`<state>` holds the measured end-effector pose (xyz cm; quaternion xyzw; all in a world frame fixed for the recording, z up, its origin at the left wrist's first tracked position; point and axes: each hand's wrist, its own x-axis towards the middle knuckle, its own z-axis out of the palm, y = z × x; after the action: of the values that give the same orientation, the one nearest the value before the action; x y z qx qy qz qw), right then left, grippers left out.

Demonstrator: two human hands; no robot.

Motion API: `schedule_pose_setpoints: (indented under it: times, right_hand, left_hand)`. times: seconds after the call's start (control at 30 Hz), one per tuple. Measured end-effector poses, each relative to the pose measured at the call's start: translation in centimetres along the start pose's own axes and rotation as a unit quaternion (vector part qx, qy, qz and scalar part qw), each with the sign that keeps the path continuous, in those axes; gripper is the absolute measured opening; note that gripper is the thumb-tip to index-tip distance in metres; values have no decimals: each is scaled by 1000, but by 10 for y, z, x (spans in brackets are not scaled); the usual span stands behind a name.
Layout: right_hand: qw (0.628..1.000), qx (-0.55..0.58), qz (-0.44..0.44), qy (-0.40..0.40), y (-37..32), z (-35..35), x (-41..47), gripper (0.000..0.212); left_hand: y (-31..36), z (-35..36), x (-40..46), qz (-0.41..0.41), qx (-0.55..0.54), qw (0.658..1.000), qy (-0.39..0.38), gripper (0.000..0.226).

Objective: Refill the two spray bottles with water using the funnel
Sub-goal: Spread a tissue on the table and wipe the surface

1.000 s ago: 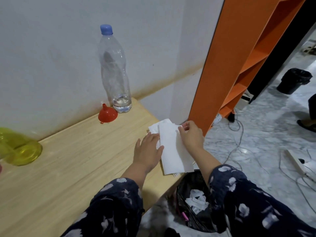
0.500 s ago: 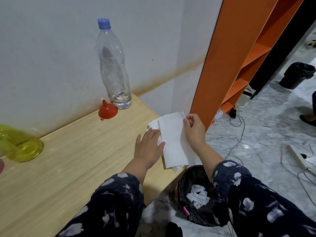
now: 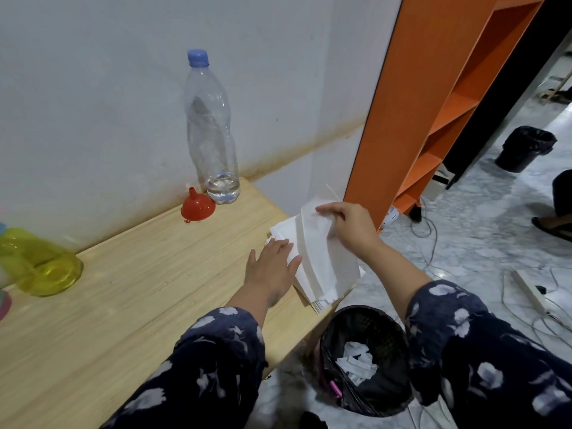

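White soft tissues [image 3: 322, 261] under both hands.

1. One view only: head-worn wide-angle camera, so no second view shares any of the scene.
2. Looks forward and down over the wooden table [image 3: 123, 305], tilted toward its right end and the wall [image 3: 93, 103].
3. Near: both sleeved forearms fill the bottom edge, left hand [image 3: 272, 267] and right hand [image 3: 353, 227] mid-frame.
4. Right side takes in the floor [image 3: 479, 227] and orange shelf [image 3: 433, 88]; lines bow at the edges.

Open tabletop [image 3: 130, 292] left of tissues [image 3: 325, 267]
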<state>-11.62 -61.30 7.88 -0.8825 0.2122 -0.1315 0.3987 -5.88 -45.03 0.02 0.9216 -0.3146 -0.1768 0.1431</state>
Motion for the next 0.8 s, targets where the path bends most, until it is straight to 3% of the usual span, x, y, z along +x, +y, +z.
schedule_pose_setpoints:
  times: [0.3,0.37,0.43,0.47,0.53,0.6,0.67,0.8]
  right_hand:
    - [995,80,-18,-55,-60,-51,7,38]
    - [992,98,-30,-66,-72,-57,5,38]
    - [989,120,-32,-83,-82,-59,2,40]
    - [985,140,-27,-93,-87,-58,1,41]
    - [973,201,-16,-112,-99,-53,-1,40]
    - [952,275,-11,-135,-116,-45,-6,39]
    - [938,312,-26,-150,-135,-36,-11,38]
    - [935,319,-27,-153,-165,-21,-23,37]
  left_hand:
    - [1,-8,3,-8,26,999,-42,56]
    - [4,-12,2,-9,-15,1000,18,52]
    - [14,-25,-3,-18,-169,980,104,49]
    - [21,-36,-6,-31,-307,944,116,51]
    - [32,-56,-9,-58,-580,810,67,63]
    - [30,-73,-12,-66,-706,704,34,79]
    - [22,-87,-24,-66,-759,647,33,84]
    - [-6,-109,-59,-53,-779,620,80,58]
